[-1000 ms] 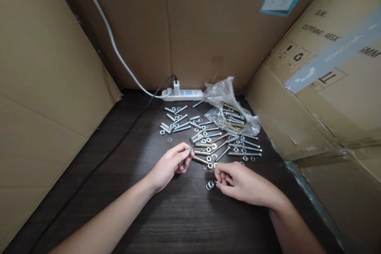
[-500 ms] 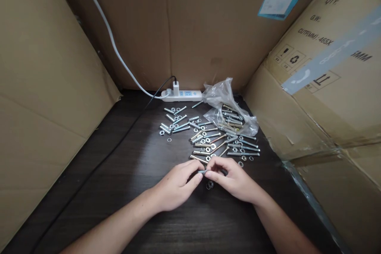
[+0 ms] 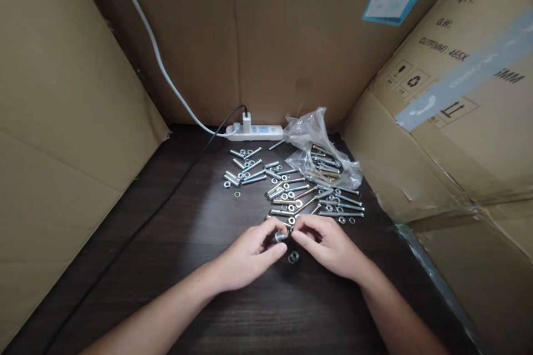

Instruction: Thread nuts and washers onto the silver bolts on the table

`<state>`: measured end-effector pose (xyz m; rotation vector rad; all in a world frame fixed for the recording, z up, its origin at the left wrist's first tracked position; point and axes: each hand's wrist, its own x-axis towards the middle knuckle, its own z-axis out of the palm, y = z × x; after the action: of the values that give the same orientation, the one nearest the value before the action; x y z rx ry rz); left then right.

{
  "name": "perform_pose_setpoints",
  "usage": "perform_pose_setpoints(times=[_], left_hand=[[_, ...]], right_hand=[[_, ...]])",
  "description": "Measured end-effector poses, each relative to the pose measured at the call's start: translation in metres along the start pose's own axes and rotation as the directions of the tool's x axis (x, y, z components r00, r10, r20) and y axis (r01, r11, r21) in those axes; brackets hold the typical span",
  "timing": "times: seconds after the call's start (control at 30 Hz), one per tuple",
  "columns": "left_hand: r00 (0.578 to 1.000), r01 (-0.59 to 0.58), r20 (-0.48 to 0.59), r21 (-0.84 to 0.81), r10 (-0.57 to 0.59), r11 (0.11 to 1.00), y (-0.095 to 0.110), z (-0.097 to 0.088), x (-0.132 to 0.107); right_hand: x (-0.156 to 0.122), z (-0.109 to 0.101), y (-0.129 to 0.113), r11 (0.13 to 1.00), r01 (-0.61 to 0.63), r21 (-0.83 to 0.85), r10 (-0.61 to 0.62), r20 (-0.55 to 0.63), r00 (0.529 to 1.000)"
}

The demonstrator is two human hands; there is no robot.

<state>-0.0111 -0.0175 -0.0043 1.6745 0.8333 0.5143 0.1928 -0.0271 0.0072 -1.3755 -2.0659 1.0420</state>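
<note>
My left hand (image 3: 250, 252) pinches a short silver bolt (image 3: 281, 236) between thumb and fingers, just above the dark wooden table (image 3: 200, 288). My right hand (image 3: 328, 244) meets it from the right, fingertips closed at the bolt's end; what they grip there is too small to name. A nut and washer (image 3: 293, 257) lie on the table just below the two hands. Beyond the hands spreads a pile of loose bolts, nuts and washers (image 3: 308, 199). A smaller group of bolts (image 3: 245, 172) lies further left.
A clear plastic bag (image 3: 322, 158) with more bolts sits at the back right. A white power strip (image 3: 254, 132) with a plug and cables lies against the back cardboard wall. Cardboard boxes (image 3: 458, 111) close in the left, back and right sides.
A second ago my hands were apart, the left with the bolt, the right near the nut on the table. They came together and now both hold at the bolt.
</note>
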Motion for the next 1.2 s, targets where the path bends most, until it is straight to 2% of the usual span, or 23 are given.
perform_pose_setpoints(times=[0.2,0.37,0.63,0.8,1.0,1.1,1.2], left_hand=[[0.996,-0.032,-0.090,-0.044,0.028,0.999,-0.001,-0.005,0.005],[0.995,-0.018,-0.101,-0.065,0.011,0.998,-0.004,-0.005,0.006],[0.997,-0.033,-0.065,-0.039,0.030,0.999,-0.003,-0.005,0.005],[0.997,-0.028,-0.067,-0.016,0.027,0.999,-0.003,-0.006,0.006],[0.999,-0.019,-0.032,0.001,0.019,1.000,-0.003,-0.003,0.005],[1.000,-0.010,-0.014,0.022,0.010,1.000,-0.003,-0.002,0.005],[1.000,-0.007,-0.026,0.031,0.008,1.000,-0.002,-0.002,0.005]], right_hand=[[-0.008,-0.008,0.001,0.983,-0.019,-0.182,0.056,0.204,0.977],[-0.010,-0.005,0.002,0.969,-0.011,-0.246,0.074,0.247,0.966],[-0.009,-0.003,0.003,0.969,-0.017,-0.246,0.068,0.201,0.977],[-0.007,-0.006,0.002,0.989,-0.017,-0.149,0.032,0.095,0.995],[-0.004,0.003,-0.003,0.995,0.087,-0.043,-0.089,-0.059,0.994],[-0.004,0.006,-0.004,0.992,0.118,-0.034,-0.120,-0.068,0.990],[-0.004,0.004,-0.003,0.996,0.076,-0.041,-0.078,-0.046,0.996]])
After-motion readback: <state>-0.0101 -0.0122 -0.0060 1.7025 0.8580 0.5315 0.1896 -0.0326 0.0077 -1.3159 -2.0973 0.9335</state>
